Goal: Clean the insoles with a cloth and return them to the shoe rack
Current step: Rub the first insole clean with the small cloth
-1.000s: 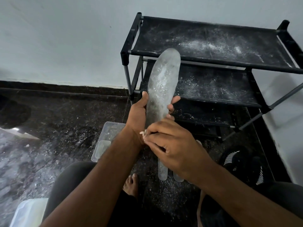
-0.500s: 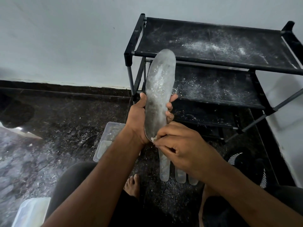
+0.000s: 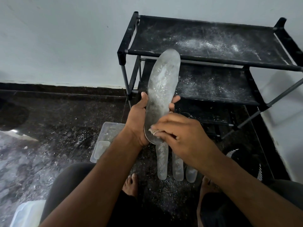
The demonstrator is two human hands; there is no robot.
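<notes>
A long grey insole (image 3: 161,89), dusted with white powder, stands upright in front of the black shoe rack (image 3: 211,51). My left hand (image 3: 139,118) grips it at the middle from behind, thumb on the left edge. My right hand (image 3: 178,133) presses a small pale cloth (image 3: 153,131) against the insole's heel end. The cloth is mostly hidden under my fingers. Three more dusty insoles (image 3: 177,167) lie side by side on the dark floor beneath my hands.
The rack's fabric shelves carry white powder. A clear plastic container (image 3: 106,136) sits on the floor left of my wrist, another pale container (image 3: 27,213) at bottom left. A dark striped shoe (image 3: 242,159) lies at right. My bare feet (image 3: 131,184) and knees are below.
My right hand with the cloth has slid down the insole to its heel end and a little left. The insole tilted slightly; more of the floor insoles show.
</notes>
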